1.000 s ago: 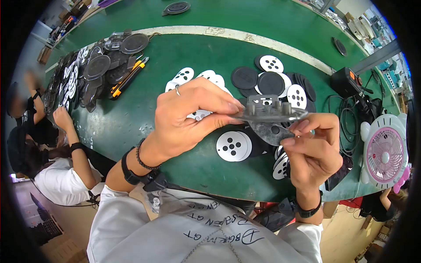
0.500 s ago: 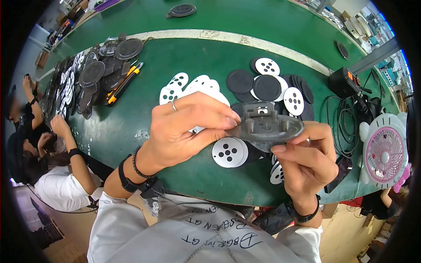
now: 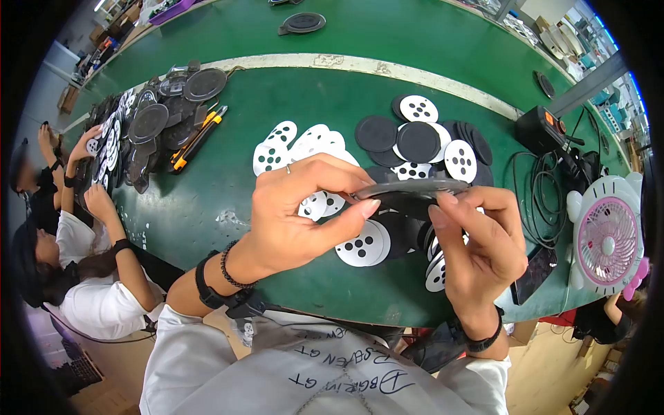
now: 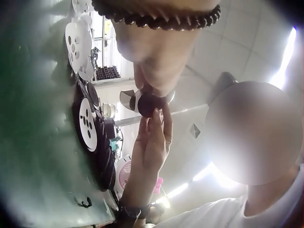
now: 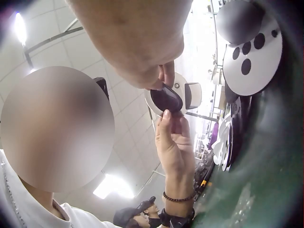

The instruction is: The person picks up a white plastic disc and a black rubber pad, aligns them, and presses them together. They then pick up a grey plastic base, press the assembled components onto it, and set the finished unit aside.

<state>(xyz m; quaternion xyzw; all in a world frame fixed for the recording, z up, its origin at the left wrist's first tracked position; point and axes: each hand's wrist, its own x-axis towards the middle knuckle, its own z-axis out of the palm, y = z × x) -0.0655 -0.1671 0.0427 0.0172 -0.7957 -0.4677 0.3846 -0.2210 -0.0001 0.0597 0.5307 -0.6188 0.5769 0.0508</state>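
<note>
Head view: left hand, right hand each pinch dark plate; dotted discs beneath, fan nearby.

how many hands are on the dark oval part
2. The left hand pinches the left end of the dark oval part; the right hand pinches its right end. No other hand touches it.

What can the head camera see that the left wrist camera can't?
Only the head view shows the orange knife, the black box and another person's arms. Only the left wrist view shows the ceiling and its lights. Both show the left hand and right hand pinching the dark plastic part above white dotted discs on the green table.
</note>
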